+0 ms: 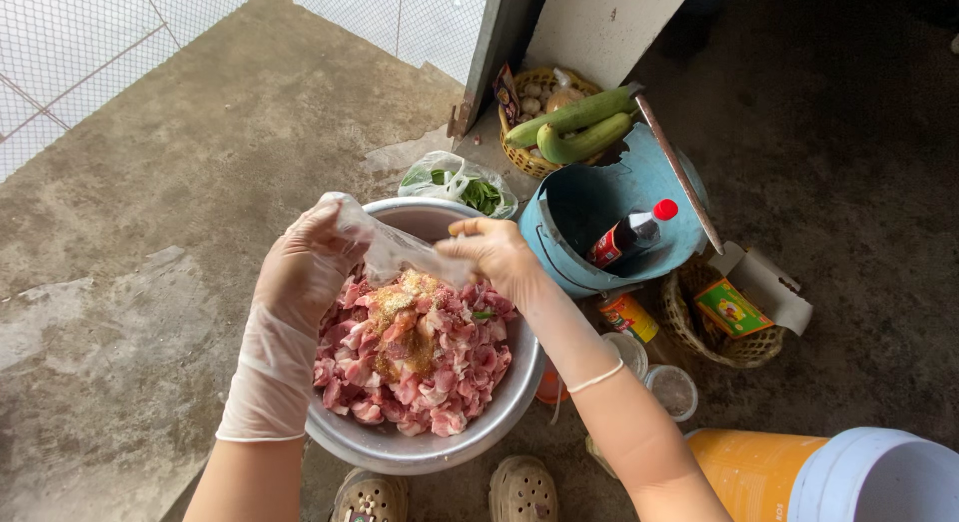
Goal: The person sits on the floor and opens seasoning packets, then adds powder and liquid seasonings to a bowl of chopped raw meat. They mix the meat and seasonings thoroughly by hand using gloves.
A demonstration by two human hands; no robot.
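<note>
Clear crinkled bag (395,247) pinched in both grips: gloved left hand (300,267), bare right hand (494,254), over steel bowl (400,447), perhaps empty.

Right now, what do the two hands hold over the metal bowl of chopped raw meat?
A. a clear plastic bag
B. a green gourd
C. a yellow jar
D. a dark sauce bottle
A: the gloved left hand and bare right hand stretch a clear plastic bag between them above the seasoned meat in the metal bowl.

A blue bucket (579,207) holds a red-capped bottle (629,234), behind it a wicker basket (527,157) with green gourds (574,114).
</note>
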